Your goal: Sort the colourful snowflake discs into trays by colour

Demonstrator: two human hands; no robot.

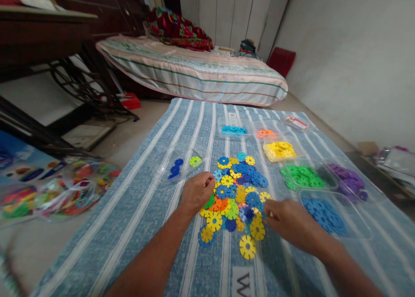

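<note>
A pile of flat plastic snowflake discs (238,191) in yellow, blue, orange and green lies on a blue striped cloth (145,210). My left hand (196,191) rests curled at the pile's left edge, its fingers closed over discs there. My right hand (287,221) reaches in from the right, with its fingertips pinched at the pile's right edge near a yellow disc (265,196). What each hand holds is hidden.
Clear trays hold sorted discs: blue (324,215), green (301,177), purple (350,180), yellow (279,151), orange (265,133), light blue (233,130). A clear lid (181,165) holds a few discs. A bag of toys (65,189) lies left. A mattress (194,70) is behind.
</note>
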